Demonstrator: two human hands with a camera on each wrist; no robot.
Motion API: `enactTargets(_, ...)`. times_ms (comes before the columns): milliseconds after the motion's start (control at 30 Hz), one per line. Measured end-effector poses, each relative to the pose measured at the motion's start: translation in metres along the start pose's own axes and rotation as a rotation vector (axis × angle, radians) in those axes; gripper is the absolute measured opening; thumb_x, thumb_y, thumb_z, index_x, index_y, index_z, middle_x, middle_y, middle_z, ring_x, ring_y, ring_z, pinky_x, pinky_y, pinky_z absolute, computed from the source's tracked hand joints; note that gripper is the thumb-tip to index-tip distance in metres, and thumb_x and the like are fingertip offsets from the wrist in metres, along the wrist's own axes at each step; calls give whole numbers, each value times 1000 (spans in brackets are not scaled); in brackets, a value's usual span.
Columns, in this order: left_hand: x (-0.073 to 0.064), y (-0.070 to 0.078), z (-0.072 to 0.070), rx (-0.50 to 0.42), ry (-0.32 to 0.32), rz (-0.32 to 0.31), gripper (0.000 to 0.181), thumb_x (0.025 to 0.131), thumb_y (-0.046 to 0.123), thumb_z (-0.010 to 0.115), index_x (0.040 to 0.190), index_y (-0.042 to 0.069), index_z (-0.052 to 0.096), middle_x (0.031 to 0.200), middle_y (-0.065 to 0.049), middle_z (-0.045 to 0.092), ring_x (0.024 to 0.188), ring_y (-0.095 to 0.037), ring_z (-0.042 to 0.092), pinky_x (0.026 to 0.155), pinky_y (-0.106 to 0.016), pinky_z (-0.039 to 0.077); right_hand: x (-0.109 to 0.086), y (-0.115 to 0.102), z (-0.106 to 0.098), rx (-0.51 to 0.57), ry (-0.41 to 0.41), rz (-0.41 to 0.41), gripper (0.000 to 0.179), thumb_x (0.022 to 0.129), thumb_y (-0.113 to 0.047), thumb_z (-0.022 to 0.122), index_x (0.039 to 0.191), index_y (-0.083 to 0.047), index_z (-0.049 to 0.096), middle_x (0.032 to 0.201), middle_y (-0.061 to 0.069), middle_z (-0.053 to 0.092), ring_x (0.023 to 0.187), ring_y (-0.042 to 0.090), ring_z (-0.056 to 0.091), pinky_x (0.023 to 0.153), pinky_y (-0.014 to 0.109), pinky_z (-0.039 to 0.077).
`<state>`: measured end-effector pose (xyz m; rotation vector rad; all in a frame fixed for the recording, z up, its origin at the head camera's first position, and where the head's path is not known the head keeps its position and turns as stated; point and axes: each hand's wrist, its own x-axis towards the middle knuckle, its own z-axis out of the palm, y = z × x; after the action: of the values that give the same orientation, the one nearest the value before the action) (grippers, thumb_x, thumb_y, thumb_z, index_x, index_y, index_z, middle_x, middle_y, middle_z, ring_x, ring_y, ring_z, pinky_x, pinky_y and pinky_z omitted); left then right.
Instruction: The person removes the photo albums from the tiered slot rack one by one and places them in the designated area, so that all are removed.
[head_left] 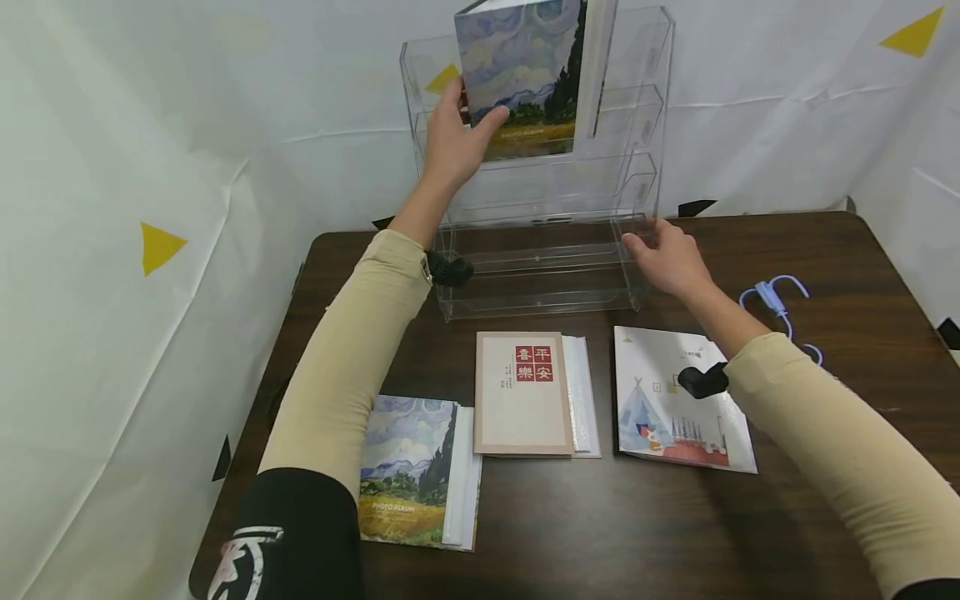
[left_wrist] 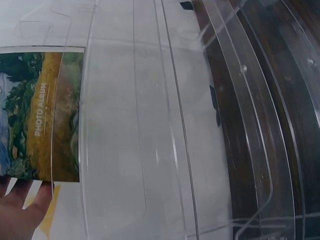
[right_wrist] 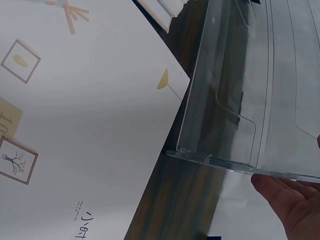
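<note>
My left hand (head_left: 457,137) grips the left edge of a photo album (head_left: 525,92) with a painted landscape cover, thumb on the front. The album stands upright in the top tier of a clear tiered rack (head_left: 547,304). In the left wrist view, the lower part of its cover (left_wrist: 42,115) shows behind clear plastic, with the fingers at its edge. My right hand (head_left: 671,258) holds the rack's right side low down, above the tabletop. In the right wrist view, its fingers lie along the rack's clear side panel (right_wrist: 230,162).
On the dark wooden table (head_left: 540,517) lie a matching painted album (head_left: 408,475), a beige album with red characters (head_left: 525,408) and a white album with a tent drawing (head_left: 667,408). A blue bent-armed object (head_left: 770,297) lies at the right. White sheeting (head_left: 787,125) hangs behind.
</note>
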<state>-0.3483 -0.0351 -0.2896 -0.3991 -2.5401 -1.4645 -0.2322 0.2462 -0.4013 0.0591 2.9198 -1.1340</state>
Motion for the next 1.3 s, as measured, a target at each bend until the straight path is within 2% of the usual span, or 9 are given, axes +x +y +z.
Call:
enactTargets(200, 5, 5, 5, -80, 50, -23, 46, 94, 35, 67, 133, 16, 54, 127, -2, 57, 110, -16, 58, 84, -25, 48, 1, 1, 1, -1, 13, -7, 62, 104, -38, 45, 144, 10, 37, 136, 33, 48, 123, 49, 47, 99, 62, 39)
enactTargets(333, 7, 7, 7, -103, 69, -14, 42, 94, 31, 68, 132, 16, 56, 123, -2, 58, 104, -16, 59, 79, -26, 48, 1, 1, 0, -7, 17, -5, 62, 104, -37, 45, 144, 10, 37, 136, 33, 48, 123, 49, 47, 99, 61, 39)
enactTargets(500, 9, 7, 7, -112, 65, 18, 51, 95, 28, 66, 142, 18, 48, 129, -2, 58, 112, -13, 56, 86, -23, 47, 1, 2, -1, -6, 16, -6, 63, 104, -38, 45, 144, 9, 37, 135, 33, 49, 121, 49, 48, 98, 61, 40)
enactTargets(700, 8, 2, 10, -200, 60, 73, 59, 97, 21, 63, 150, 16, 37, 139, -4, 52, 123, -10, 50, 96, -19, 42, 0, 0, 0, -3, 5, 4, 63, 104, -38, 45, 146, 9, 35, 137, 33, 47, 123, 49, 47, 99, 61, 39)
enactTargets(867, -1, 5, 6, -318, 137, 200, 56, 98, 9, 60, 149, 4, 37, 135, -12, 52, 122, -13, 50, 97, -18, 40, 0, -2, 3, 6, 0, 0, 64, 104, -37, 45, 146, 9, 33, 138, 33, 46, 124, 49, 46, 99, 61, 39)
enactTargets(1000, -24, 26, -10, -411, 174, 391, 53, 97, -3, 56, 144, -11, 33, 127, -23, 53, 117, -20, 53, 96, -24, 44, 1, -1, 2, -8, 2, -5, 66, 104, -38, 45, 146, 11, 32, 137, 35, 46, 123, 50, 47, 98, 61, 40)
enactTargets(1133, -50, 37, -34, -511, 164, 584, 49, 96, -11, 51, 140, -19, 30, 120, -22, 54, 112, -23, 56, 96, -34, 47, 1, 2, 1, -18, 0, -8, 69, 104, -40, 44, 146, 13, 31, 137, 37, 44, 123, 51, 46, 99, 62, 39)
enactTargets(1233, -67, 36, -56, -640, 150, 645, 47, 95, -15, 48, 139, -18, 31, 117, -17, 56, 111, -26, 55, 98, -41, 44, 2, 2, 1, -19, -1, -5, 69, 104, -40, 44, 146, 13, 31, 139, 37, 42, 125, 51, 44, 100, 63, 38)
enactTargets(1300, -85, 33, -73, -749, 162, 625, 47, 93, -19, 47, 138, -15, 35, 118, -17, 57, 112, -31, 54, 100, -44, 42, 2, 2, 1, -15, -5, -4, 70, 104, -40, 44, 147, 13, 30, 142, 36, 40, 127, 51, 42, 101, 62, 37)
